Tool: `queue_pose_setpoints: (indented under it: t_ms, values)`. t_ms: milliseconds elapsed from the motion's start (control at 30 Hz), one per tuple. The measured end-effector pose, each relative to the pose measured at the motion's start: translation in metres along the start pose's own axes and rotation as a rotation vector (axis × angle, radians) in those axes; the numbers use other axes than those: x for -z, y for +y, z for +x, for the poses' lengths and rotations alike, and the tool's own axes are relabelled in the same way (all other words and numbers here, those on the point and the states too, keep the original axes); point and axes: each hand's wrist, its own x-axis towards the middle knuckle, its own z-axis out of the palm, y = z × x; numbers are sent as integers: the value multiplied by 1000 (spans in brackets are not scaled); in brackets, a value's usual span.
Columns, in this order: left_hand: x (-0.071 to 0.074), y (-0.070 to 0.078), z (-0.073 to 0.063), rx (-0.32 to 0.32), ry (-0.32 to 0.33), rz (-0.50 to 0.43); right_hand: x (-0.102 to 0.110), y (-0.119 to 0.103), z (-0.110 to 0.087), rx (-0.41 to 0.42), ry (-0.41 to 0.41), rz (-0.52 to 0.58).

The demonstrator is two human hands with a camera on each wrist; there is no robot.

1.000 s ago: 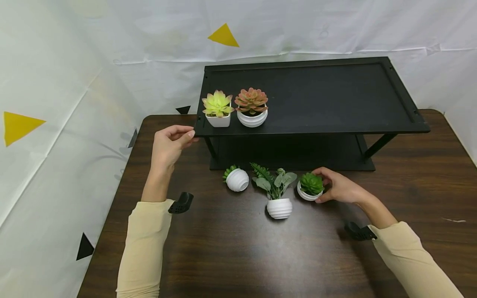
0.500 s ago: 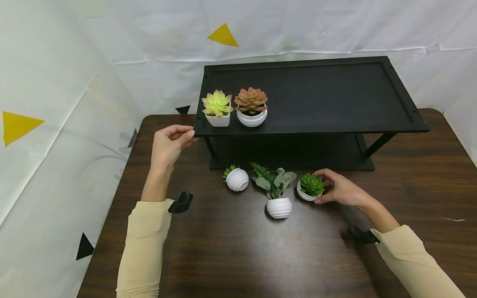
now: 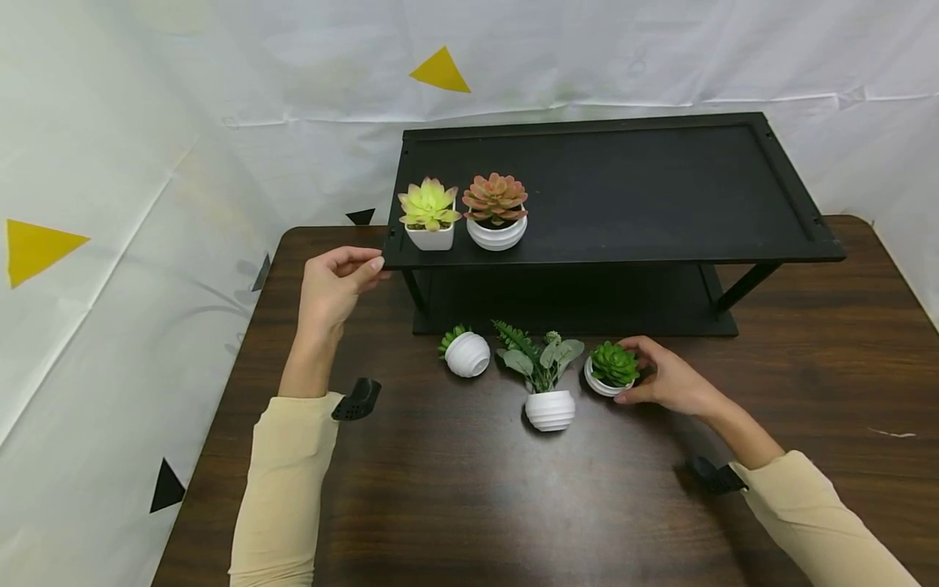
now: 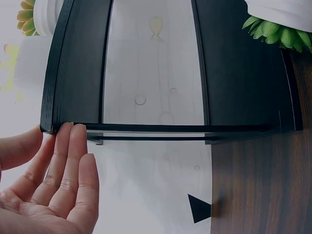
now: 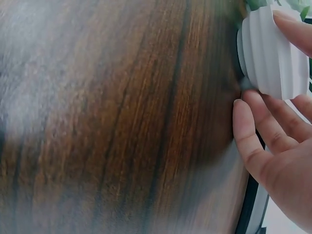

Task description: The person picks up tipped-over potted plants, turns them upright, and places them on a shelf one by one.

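Here, right hand: fingers curled around the small green succulent pot on the table.
Left hand: relaxed, fingertips touching the black shelf corner, well apart from that pot.

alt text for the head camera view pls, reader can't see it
A person's right hand curls around a small white pot with a green succulent on a dark wooden table, while the left hand touches the corner of a black two-tier shelf holding two potted succulents.
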Motion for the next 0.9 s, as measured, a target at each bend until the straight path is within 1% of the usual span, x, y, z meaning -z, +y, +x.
queue_pose_setpoints:
  t_ms: [300, 667, 900]
  values:
    - [0, 0, 0, 4, 0, -1, -4, -1, 0, -1, 17, -40]
    - [0, -1, 1, 5, -1, -5, -7, -1, -2, -27, 79, -118]
    - [0, -2, 1, -4, -2, -4, -6, -7, -5, -48, 114, -146]
